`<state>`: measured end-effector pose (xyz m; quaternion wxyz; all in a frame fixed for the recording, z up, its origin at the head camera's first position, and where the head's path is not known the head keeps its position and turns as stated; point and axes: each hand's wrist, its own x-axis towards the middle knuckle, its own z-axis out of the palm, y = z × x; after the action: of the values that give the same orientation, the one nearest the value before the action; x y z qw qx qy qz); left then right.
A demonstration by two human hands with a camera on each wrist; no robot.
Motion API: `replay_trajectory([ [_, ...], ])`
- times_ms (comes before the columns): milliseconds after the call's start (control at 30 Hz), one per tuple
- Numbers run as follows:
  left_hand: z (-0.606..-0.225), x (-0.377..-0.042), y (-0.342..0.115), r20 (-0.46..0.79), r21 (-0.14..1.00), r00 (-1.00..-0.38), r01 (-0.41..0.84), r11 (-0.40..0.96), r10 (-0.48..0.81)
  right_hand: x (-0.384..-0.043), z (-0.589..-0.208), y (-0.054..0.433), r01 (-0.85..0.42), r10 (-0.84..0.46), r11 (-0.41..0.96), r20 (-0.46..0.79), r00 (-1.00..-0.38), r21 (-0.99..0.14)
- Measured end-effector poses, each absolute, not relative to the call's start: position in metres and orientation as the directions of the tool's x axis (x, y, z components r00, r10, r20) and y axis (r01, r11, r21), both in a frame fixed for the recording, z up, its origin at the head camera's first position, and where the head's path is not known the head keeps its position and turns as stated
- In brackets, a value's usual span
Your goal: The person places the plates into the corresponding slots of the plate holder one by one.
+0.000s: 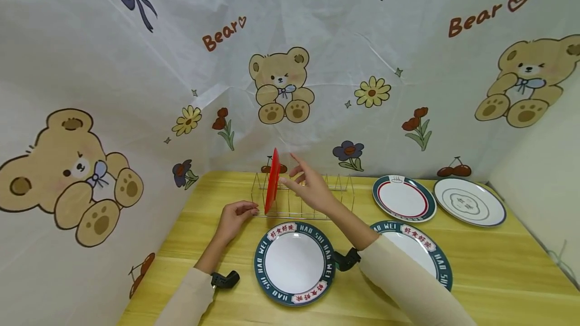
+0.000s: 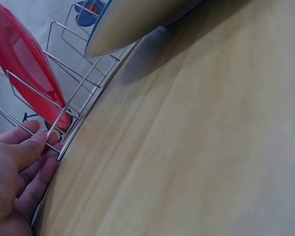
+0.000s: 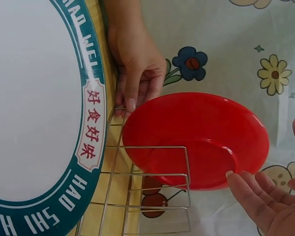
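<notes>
A red plate [image 1: 273, 182] stands on edge in the left part of a wire dish rack [image 1: 294, 216]. At the rack's left front corner, my left hand [image 1: 235, 218] pinches the wire between thumb and fingers, as the left wrist view shows. My right hand [image 1: 312, 187] is raised over the rack just right of the red plate, fingers spread and holding nothing. In the right wrist view its fingertips overlap the edge of the plate [image 3: 196, 140]. Directly in front of the rack lies a white plate with a green lettered rim [image 1: 294, 264].
A second green-rimmed plate [image 1: 410, 245] lies to the right, partly hidden by my right sleeve. Beyond it are a plate with red and green rings [image 1: 403, 197] and a white plate with a grey pattern [image 1: 468, 201]. A bear-printed cloth [image 1: 326, 135] hangs behind the wooden table [image 1: 507, 265].
</notes>
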<state>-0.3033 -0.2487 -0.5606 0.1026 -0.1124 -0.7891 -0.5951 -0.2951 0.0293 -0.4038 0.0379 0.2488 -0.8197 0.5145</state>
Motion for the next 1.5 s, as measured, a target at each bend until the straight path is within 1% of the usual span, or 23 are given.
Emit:
replay_trajectory([
  [333,-0.563,-0.302,-0.248,0.298,0.917,-0.953,0.300,0.262,0.046,-0.267,-0.391,0.096,-0.490,-0.343,0.310,0.385,-0.857,-0.815],
  [600,-0.563,-0.302,-0.251,0.288,0.910,-0.957,0.287,0.298,0.041,-0.246,-0.400,0.149,-0.498,-0.271,0.385,0.421,-0.866,-0.777],
  [767,-0.562,-0.303,-0.252,0.279,0.913,-0.959,0.281,0.294,0.049,-0.238,-0.404,0.181,-0.470,-0.207,0.427,0.422,-0.882,-0.772],
  [1000,-0.559,-0.305,-0.252,0.277,0.917,-0.959,0.281,0.284,0.053,-0.239,-0.404,0.227,-0.404,-0.090,0.461,0.411,-0.907,-0.790],
  [1133,-0.560,-0.304,-0.252,0.273,0.919,-0.961,0.275,0.282,0.047,-0.245,-0.408,0.251,-0.385,-0.012,0.470,0.430,-0.903,-0.794],
  [1300,-0.561,-0.303,-0.250,0.274,0.919,-0.960,0.278,0.278,0.055,-0.254,-0.415,0.287,-0.329,0.073,0.526,0.428,-0.901,-0.784],
  [1367,-0.561,-0.303,-0.249,0.278,0.917,-0.959,0.282,0.281,0.056,-0.259,-0.419,0.302,-0.316,0.102,0.524,0.427,-0.899,-0.791],
  [1500,-0.560,-0.301,-0.249,0.274,0.919,-0.960,0.277,0.282,0.053,-0.264,-0.427,0.327,-0.294,0.158,0.476,0.410,-0.899,-0.829],
])
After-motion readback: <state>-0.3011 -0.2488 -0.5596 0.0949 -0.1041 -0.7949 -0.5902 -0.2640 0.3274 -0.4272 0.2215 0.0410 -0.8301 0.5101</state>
